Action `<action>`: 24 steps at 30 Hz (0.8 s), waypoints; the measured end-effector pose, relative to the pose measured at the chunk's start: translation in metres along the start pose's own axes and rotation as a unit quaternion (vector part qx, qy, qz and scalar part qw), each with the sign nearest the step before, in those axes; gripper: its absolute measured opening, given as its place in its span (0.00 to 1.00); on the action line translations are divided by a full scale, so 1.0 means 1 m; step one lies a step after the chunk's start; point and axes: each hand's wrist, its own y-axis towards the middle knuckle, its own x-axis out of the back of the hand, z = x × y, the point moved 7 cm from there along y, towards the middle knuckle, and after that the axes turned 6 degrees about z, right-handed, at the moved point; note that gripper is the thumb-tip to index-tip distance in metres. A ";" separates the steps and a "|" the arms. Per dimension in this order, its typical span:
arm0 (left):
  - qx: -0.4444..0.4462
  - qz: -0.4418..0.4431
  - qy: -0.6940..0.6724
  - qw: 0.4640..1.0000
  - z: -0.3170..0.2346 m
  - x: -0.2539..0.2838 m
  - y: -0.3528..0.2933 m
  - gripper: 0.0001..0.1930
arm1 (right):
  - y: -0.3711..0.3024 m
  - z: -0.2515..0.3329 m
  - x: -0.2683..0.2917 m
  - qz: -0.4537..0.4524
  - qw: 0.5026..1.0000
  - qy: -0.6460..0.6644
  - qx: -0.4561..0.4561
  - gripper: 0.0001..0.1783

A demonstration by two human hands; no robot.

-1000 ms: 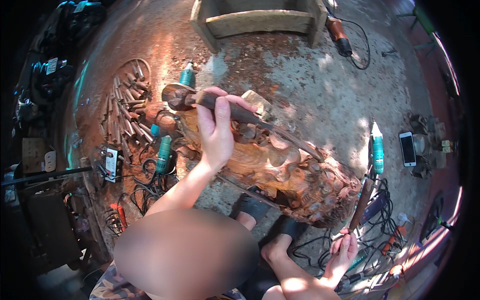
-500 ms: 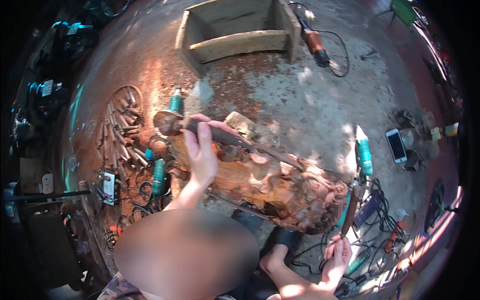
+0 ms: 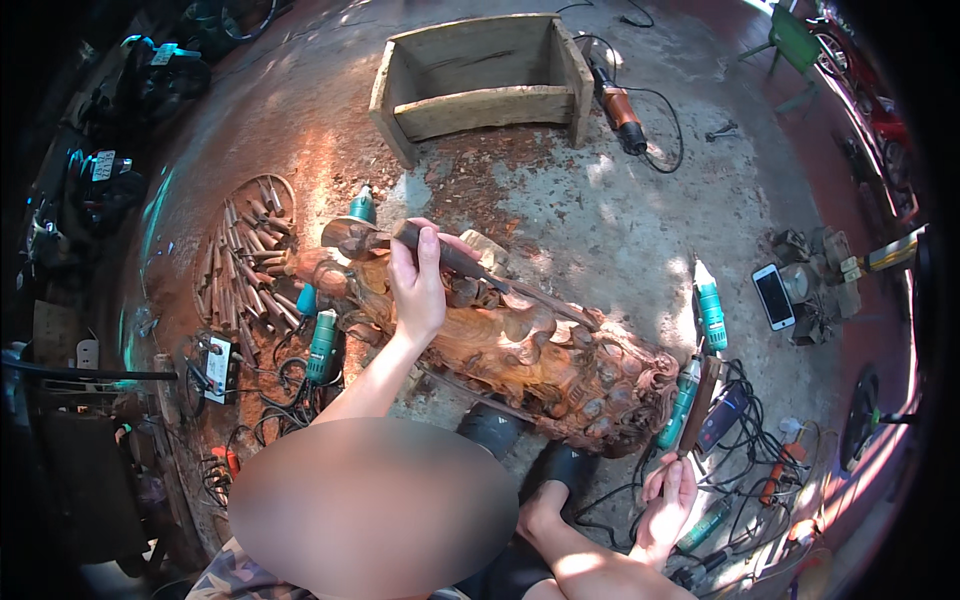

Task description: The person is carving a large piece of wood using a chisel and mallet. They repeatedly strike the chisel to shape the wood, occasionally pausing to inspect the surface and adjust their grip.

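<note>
Head view: L hand (image 3: 418,300) is closed round the handle of a long wood-handled chisel (image 3: 455,262), thumb on top, fingers wrapped mostly out of sight beneath. Shank slants down to the R over a carved wooden sculpture (image 3: 520,350); exact tip hard to make out vs. the brown relief. Sculpture lies lengthwise on the concrete floor (image 3: 630,220) in front of the person, approx. centre; its underside is hidden.

R hand (image 3: 670,495) pinches the lower end of a dark wooden bar (image 3: 700,405) btwn thumb & fingers, bar pointing up, just past the sculpture's R end. Can't tell if it's a mallet. Teal rotary tool (image 3: 680,405) beside it is partly covered; black cables (image 3: 745,420) tangle nearby, hard to trace.

L forearm's lower pt. is hidden behind a blurred oval, which also covers much of the lower centre. R forearm is cut off at the bottom edge.

To the L, a pile of wood-handled tools (image 3: 250,265), individual tips too small to tell. Beyond the sculpture, an open wooden box (image 3: 485,108) & orange angle grinder (image 3: 622,115). Far R, a red motorbike (image 3: 885,115) is cut off by the dark fisheye rim.
</note>
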 end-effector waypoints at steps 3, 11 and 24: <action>0.015 -0.010 -0.004 1.000 0.004 0.002 0.001 0.13 | 0.003 0.004 -0.004 0.022 0.999 -0.001 0.044 0.13; 0.021 0.016 -0.013 1.000 0.003 -0.004 0.002 0.19 | -0.007 0.006 -0.011 0.014 0.999 0.033 0.017 0.08; 0.037 0.003 -0.038 0.999 0.006 -0.004 -0.002 0.11 | -0.019 0.004 -0.017 0.045 0.999 -0.015 0.011 0.07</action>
